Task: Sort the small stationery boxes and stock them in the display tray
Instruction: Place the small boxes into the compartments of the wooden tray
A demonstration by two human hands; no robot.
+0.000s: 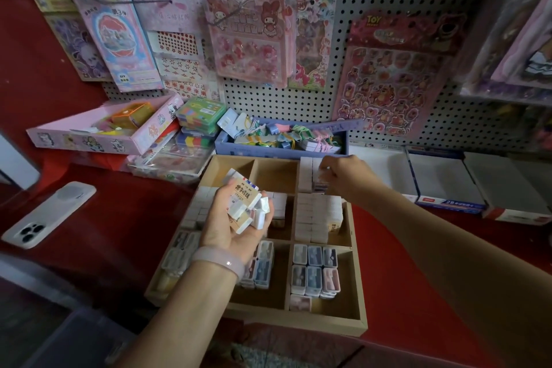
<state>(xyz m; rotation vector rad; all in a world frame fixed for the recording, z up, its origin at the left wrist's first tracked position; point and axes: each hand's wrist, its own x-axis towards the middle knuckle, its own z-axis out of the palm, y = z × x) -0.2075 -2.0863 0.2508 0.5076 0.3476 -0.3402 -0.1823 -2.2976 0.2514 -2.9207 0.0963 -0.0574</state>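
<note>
1. Right hand (334,173) is closed on a small box (321,181) at the far right corner of the wooden tray (357,284), seemingly to place it with its kind.
2. Left hand (236,218) is held palm-up above the tray's middle, its fingers curled around spare boxes (245,202), probably as a supply kept within easy reach.

The left hand (236,218) is held palm up with its fingers curled round a handful. The right hand (343,176) reaches forward on an outstretched arm, palm down, fingertips pinching together
</note>
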